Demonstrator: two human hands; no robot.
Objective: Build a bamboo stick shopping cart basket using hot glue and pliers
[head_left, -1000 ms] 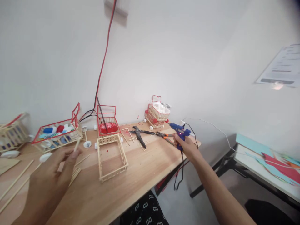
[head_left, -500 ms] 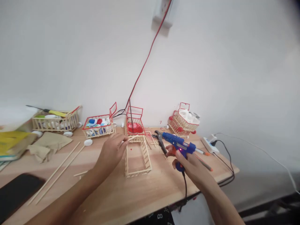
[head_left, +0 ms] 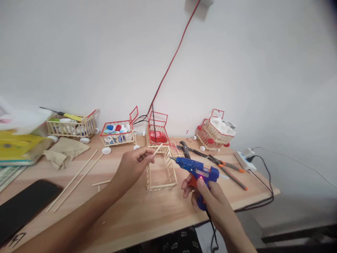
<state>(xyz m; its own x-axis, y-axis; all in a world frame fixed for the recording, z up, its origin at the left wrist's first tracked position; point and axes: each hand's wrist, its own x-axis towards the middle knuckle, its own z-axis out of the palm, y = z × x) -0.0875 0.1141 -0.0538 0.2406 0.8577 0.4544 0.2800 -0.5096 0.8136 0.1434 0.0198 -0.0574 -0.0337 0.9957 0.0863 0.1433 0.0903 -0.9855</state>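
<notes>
step: gluing stage judged; short stick [head_left: 158, 149] is presented near the nozzle of the glue gun [head_left: 198, 171], glue not yet seen on it
next move: nozzle and stick tip likely to be brought into touch, steady trigger pressure needed
left hand [head_left: 133, 165]: raised at frame centre, grip pinched on the stick, tip angled up-right
right hand [head_left: 207, 196]: lower right of centre, grip clenched around the gun handle, nozzle aimed left
stick frame [head_left: 161, 172]: on the tabletop [head_left: 137, 211], just below stick and nozzle
pliers [head_left: 226, 165]: right of the gun, untouched

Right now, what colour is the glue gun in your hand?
Blue with an orange trigger: the glue gun in the right hand, head view.
</notes>
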